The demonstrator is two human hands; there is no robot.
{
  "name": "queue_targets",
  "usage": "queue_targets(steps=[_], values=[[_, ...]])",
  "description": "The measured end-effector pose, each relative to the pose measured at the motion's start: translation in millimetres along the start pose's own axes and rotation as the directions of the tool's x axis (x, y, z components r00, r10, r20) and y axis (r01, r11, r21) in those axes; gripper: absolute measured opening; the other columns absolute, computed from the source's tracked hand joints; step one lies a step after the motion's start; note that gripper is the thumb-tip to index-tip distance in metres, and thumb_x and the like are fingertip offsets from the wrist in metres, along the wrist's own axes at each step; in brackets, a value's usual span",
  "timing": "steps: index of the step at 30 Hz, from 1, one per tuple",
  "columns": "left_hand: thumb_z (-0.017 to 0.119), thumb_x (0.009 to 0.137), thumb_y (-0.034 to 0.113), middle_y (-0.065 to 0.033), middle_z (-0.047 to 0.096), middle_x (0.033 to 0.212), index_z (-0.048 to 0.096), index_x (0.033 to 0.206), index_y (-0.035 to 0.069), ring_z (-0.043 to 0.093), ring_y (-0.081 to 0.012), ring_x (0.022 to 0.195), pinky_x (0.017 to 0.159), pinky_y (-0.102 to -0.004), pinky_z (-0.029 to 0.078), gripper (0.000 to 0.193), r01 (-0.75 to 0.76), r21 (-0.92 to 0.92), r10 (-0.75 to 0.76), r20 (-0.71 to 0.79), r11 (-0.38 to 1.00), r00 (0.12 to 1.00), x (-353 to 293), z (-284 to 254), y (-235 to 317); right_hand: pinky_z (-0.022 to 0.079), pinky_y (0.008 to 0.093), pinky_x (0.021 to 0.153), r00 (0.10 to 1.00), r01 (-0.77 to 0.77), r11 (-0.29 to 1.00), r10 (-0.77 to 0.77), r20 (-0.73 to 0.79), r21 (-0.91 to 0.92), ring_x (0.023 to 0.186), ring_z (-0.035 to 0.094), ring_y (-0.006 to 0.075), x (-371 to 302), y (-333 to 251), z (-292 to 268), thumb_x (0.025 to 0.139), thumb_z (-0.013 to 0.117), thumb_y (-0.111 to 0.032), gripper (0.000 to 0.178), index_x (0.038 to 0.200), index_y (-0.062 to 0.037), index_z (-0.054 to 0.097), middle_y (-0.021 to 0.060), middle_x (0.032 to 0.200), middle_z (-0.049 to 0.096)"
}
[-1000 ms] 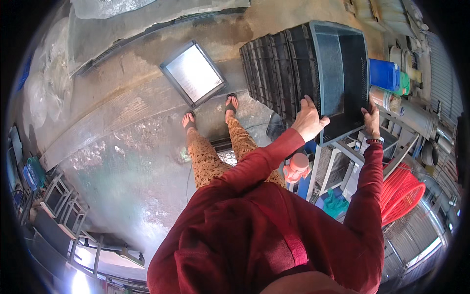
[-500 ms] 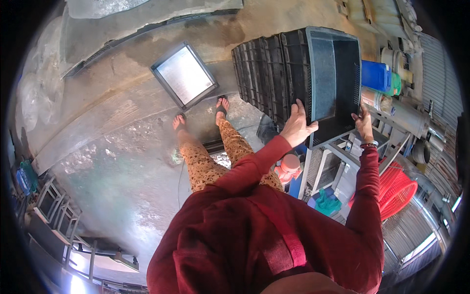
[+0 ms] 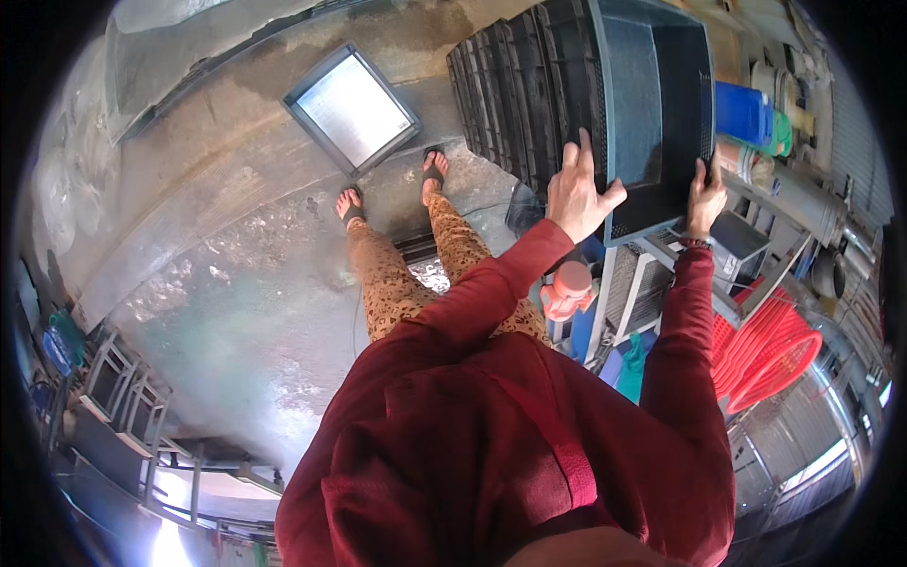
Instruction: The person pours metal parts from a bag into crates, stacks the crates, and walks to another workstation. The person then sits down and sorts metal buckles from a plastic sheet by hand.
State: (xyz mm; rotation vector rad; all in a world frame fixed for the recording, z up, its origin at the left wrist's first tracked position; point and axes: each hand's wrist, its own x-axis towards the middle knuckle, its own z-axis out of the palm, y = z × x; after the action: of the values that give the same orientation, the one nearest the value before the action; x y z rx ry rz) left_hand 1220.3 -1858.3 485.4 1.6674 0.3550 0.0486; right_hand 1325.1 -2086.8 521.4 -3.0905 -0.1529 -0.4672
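Note:
A tall stack of black plastic crates [image 3: 524, 94] stands in front of me to the right. Its top crate [image 3: 635, 104] is open upward, and its hollow inside shows. My left hand [image 3: 578, 192] grips the near left corner of this crate, with the fingers along the outer wall and the thumb toward the rim. My right hand [image 3: 706, 198] holds the rim at the near right corner, its fingertips against the side. The undersides of both hands are hidden.
A square dark-rimmed crate [image 3: 319, 137] with a bright inside sits on the floor ahead of my feet. Right of me are an orange-red motor [image 3: 569, 291], a metal frame [image 3: 652, 274] and red baskets [image 3: 767, 352]. A blue bin [image 3: 744, 113] stands beyond the stack.
The stack and both hands now appear higher in the view. My hands stay on the top crate. The floor crate has also shifted slightly up in the picture.

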Motion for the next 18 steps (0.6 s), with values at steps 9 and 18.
queue_targets(steps=[9, 18], values=[[0.057, 0.072, 0.044, -0.0244, 0.045, 0.112, 0.043, 0.113, 0.002, 0.046, -0.0335, 0.102, 0.086, -0.0396, 0.036, 0.060, -0.255, 0.214, 0.252, 0.041, 0.943, 0.967, 120, -89, 52, 0.043, 0.0422, 0.061, 0.992, -0.085, 0.996, 0.085, 0.090, -0.003, 0.071, 0.055, 0.0394, 11, 22, 0, 0.081, 0.047, -0.040, 0.041, 0.119, -0.0223, 0.044, 0.0230, 0.075, 0.057], [0.053, 0.072, 0.021, -0.0279, 0.036, 0.115, 0.038, 0.118, 0.018, 0.048, -0.0435, 0.092, 0.077, -0.0462, 0.040, 0.050, -0.061, 0.309, 0.090, -0.079, 0.949, 0.993, 159, -44, 81, 0.043, 0.0443, 0.068, 0.967, -0.212, 0.975, 0.199, 0.158, 0.069, 0.079, 0.054, 0.0407, -2, 23, -1, 0.081, 0.044, -0.043, 0.042, 0.120, -0.0277, 0.042, 0.0231, 0.082, 0.058]])
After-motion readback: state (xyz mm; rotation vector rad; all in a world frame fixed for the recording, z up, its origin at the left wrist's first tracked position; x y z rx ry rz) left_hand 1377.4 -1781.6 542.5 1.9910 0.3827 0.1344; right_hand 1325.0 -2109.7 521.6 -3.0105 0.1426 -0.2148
